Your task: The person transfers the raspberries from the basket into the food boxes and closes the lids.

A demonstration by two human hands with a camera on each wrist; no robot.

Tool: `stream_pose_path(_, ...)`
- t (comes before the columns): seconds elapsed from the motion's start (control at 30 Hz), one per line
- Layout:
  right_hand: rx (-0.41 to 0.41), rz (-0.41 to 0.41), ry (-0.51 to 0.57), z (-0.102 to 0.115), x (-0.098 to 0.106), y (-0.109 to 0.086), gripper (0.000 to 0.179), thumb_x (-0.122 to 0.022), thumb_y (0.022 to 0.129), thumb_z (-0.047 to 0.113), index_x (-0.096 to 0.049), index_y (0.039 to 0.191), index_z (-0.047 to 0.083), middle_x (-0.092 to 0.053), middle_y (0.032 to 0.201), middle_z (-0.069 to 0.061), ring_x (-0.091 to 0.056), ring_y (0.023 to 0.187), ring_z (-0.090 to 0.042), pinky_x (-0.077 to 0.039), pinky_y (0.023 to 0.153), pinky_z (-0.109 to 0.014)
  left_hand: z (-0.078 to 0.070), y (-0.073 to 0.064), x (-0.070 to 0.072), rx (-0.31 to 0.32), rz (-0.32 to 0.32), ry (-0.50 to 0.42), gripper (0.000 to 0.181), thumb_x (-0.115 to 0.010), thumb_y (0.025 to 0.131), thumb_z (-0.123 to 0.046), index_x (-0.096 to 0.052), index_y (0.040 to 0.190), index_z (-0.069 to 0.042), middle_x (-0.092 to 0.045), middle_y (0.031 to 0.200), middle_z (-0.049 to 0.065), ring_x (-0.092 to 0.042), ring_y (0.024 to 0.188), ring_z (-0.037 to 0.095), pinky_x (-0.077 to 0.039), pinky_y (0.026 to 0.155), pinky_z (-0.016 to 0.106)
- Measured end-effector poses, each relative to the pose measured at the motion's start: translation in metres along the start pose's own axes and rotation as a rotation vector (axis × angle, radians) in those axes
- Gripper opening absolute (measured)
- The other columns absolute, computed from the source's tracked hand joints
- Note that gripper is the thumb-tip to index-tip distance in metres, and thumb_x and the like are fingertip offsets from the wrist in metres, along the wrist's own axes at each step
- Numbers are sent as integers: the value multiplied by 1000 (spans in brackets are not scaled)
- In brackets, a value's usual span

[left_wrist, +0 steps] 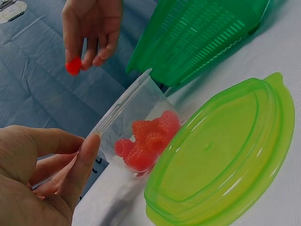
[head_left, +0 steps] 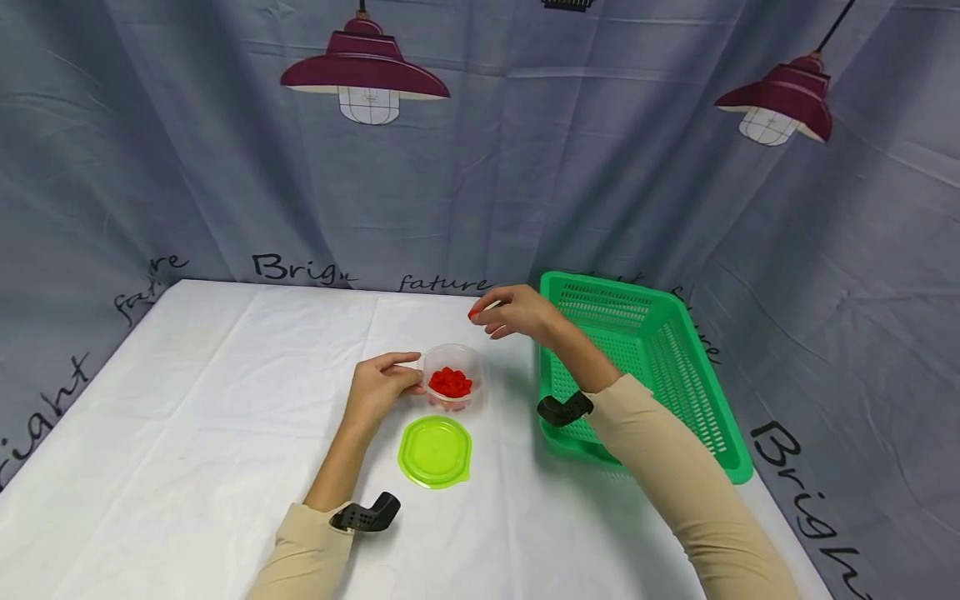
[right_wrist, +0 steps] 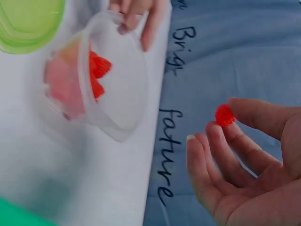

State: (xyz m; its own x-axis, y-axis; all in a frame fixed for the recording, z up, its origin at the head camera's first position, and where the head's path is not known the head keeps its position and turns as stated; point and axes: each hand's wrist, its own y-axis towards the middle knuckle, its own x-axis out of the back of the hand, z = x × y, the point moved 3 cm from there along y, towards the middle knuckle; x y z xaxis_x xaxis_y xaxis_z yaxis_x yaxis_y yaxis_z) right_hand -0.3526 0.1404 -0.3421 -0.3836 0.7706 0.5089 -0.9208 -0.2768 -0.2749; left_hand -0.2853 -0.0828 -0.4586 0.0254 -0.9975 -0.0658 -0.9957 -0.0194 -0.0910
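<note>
Several red raspberries (left_wrist: pixel 149 141) lie in a clear plastic tub (head_left: pixel 451 360) on the white table. My left hand (head_left: pixel 380 385) pinches the tub's rim at its left side, thumb and fingers on either side of the wall in the left wrist view. My right hand (head_left: pixel 517 312) is raised beyond the tub, to its right, apart from it. Between its thumb and fingertips it pinches a single raspberry (right_wrist: pixel 225 115). In front of the tub lies a bright green lid (head_left: pixel 435 452), flat on the table.
A green perforated basket (head_left: pixel 637 333) stands at the right of the table, beneath my right forearm. A grey-blue curtain (head_left: pixel 480 167) with printed lamps and lettering hangs behind the table (head_left: pixel 187 467).
</note>
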Motion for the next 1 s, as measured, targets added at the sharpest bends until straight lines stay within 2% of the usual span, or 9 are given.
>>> stream_pose_path(0.3, -82, 74, -65, -10, -30, 9, 22, -74, 91, 21, -75, 110, 10, -71, 116, -13, -66, 111, -38, -59, 99, -44, 0, -1, 2, -3, 5, 9, 34, -71, 90, -1, -69, 123, 4, -75, 99, 25, -72, 64, 14, -65, 75, 29)
stream_pose_path(0.5, -123, 113, -116, -12, -38, 13, 16, -72, 91, 18, -76, 104, 9, -71, 107, -7, -67, 99, -27, -62, 88, -34, -1, -1, 1, -1, 1, 8, 33, -71, 90, -1, -69, 123, 4, -75, 99, 25, -72, 64, 14, -65, 74, 28)
stream_pose_path(0.77, -146, 132, -117, -19, -43, 18, 14, -72, 90, 16, -76, 102, 9, -69, 96, -4, -58, 87, -20, -60, 81, -28, 0, 1, 1, 6, 1, 1, 34, -71, 90, 0, -69, 123, 5, -74, 101, 27, -71, 64, 13, -64, 72, 25)
stream_pose_path(1.0, -173, 132, -112, -22, -45, 19, 15, -73, 89, 15, -77, 102, 10, -68, 103, -5, -58, 87, -20, -58, 98, -39, 1, 1, 1, 14, 1, -10, 32, -70, 90, 1, -70, 121, 4, -74, 100, 26, -71, 63, 13, -65, 73, 27)
